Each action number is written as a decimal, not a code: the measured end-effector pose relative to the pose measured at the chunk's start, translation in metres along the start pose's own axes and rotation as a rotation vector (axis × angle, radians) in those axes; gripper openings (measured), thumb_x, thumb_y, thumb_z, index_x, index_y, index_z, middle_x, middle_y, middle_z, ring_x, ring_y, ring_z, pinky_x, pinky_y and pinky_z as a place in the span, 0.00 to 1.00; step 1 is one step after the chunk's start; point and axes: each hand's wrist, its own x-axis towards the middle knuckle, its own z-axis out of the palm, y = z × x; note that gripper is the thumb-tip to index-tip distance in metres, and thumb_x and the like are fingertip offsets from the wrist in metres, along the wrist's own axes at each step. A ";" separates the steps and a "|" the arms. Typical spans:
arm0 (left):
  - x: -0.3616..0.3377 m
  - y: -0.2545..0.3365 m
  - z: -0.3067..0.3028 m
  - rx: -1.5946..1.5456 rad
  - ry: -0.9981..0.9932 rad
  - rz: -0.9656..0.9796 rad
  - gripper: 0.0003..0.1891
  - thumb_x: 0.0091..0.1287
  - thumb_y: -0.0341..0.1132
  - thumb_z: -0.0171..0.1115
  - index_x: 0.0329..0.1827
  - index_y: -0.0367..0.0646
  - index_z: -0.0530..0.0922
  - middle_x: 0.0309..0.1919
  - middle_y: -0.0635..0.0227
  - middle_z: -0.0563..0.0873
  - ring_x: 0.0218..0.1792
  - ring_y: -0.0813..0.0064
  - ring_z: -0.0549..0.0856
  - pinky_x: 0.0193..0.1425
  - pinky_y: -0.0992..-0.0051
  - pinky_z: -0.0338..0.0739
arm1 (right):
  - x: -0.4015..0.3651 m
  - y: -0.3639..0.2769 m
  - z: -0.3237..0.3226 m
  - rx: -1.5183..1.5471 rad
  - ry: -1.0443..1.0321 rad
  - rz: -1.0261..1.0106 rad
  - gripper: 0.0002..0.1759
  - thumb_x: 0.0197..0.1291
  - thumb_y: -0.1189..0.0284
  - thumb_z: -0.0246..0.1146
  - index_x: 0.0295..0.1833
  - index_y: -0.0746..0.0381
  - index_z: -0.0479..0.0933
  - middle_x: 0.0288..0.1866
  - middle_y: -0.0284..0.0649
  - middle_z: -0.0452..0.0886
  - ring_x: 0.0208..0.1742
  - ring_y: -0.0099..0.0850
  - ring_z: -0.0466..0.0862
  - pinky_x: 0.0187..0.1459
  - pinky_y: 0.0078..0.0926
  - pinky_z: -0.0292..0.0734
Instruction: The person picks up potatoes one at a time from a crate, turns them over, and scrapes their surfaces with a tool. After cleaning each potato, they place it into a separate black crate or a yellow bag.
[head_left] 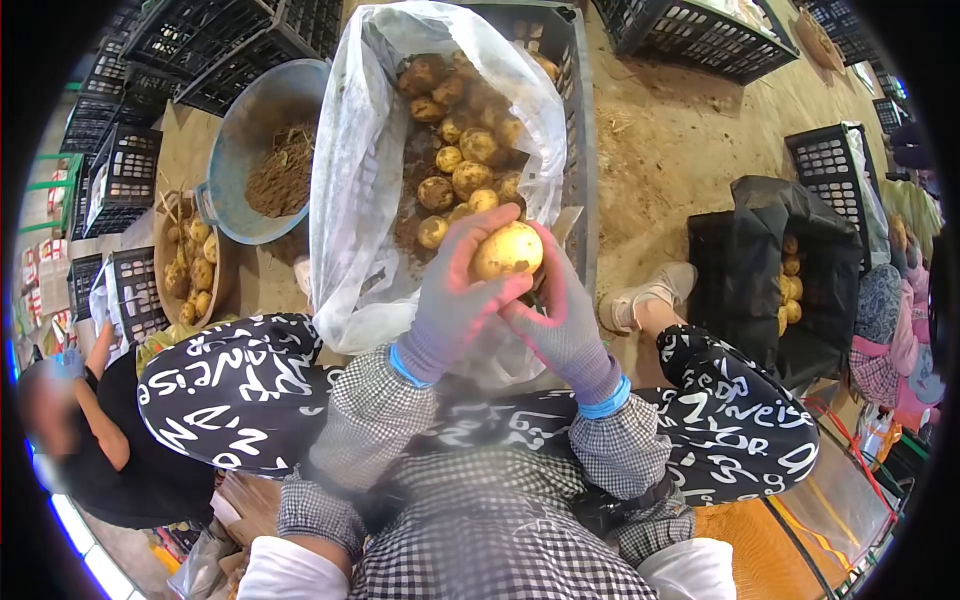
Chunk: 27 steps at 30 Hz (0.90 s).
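Observation:
A yellow potato [508,251] is held up between my two gloved hands, over the near end of a crate lined with white plastic [350,150]. My left hand [455,285] has its fingers and thumb curled round the potato's left side. On the right, my right hand [560,315] touches the potato's lower right side with bent fingers; part of what its fingertips meet is hidden. Several soil-covered potatoes [478,147] lie in the crate beyond my hands.
A blue tub [225,150] with soil and a basket of potatoes [190,262] stand at the left. At the right is a black-lined crate [735,290] with potatoes. Black crates [690,40] stand farther back. A person [110,430] sits at the left.

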 end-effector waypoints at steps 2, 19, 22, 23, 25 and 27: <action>0.000 0.004 0.002 0.000 -0.023 0.027 0.27 0.63 0.31 0.69 0.65 0.35 0.75 0.63 0.62 0.74 0.65 0.73 0.74 0.69 0.74 0.70 | 0.000 -0.002 0.000 -0.004 0.035 -0.060 0.45 0.57 0.78 0.70 0.77 0.67 0.55 0.72 0.44 0.67 0.72 0.32 0.69 0.70 0.29 0.66; 0.059 0.042 -0.062 0.028 0.413 0.195 0.14 0.75 0.37 0.58 0.56 0.40 0.82 0.44 0.66 0.88 0.44 0.74 0.85 0.51 0.75 0.79 | 0.007 -0.002 -0.060 1.269 0.193 0.218 0.23 0.69 0.55 0.57 0.58 0.61 0.76 0.53 0.45 0.81 0.40 0.37 0.82 0.32 0.27 0.78; 0.090 0.010 -0.086 0.554 0.255 0.006 0.18 0.72 0.41 0.60 0.58 0.39 0.80 0.45 0.62 0.88 0.45 0.70 0.87 0.51 0.71 0.80 | 0.007 -0.011 -0.079 1.244 0.204 0.239 0.22 0.67 0.53 0.57 0.53 0.61 0.79 0.47 0.44 0.83 0.33 0.36 0.81 0.23 0.23 0.73; 0.099 -0.013 -0.092 0.786 0.149 -0.171 0.22 0.71 0.44 0.61 0.59 0.37 0.79 0.46 0.60 0.88 0.46 0.67 0.87 0.53 0.68 0.80 | 0.006 -0.011 -0.082 1.217 0.245 0.249 0.23 0.67 0.52 0.57 0.52 0.61 0.79 0.46 0.44 0.83 0.33 0.36 0.80 0.22 0.22 0.72; 0.109 -0.071 -0.095 1.274 -0.135 -0.482 0.30 0.65 0.54 0.62 0.59 0.36 0.80 0.48 0.52 0.88 0.49 0.59 0.87 0.57 0.62 0.79 | 0.006 -0.018 -0.093 1.429 0.213 0.313 0.22 0.66 0.54 0.59 0.51 0.62 0.78 0.45 0.42 0.81 0.33 0.34 0.79 0.23 0.22 0.73; 0.099 -0.100 -0.076 1.302 -0.583 -0.808 0.34 0.61 0.62 0.61 0.58 0.41 0.83 0.55 0.48 0.85 0.54 0.54 0.86 0.60 0.60 0.78 | -0.001 -0.016 -0.124 1.563 0.262 0.232 0.18 0.64 0.61 0.63 0.52 0.63 0.76 0.48 0.40 0.78 0.39 0.33 0.79 0.27 0.24 0.77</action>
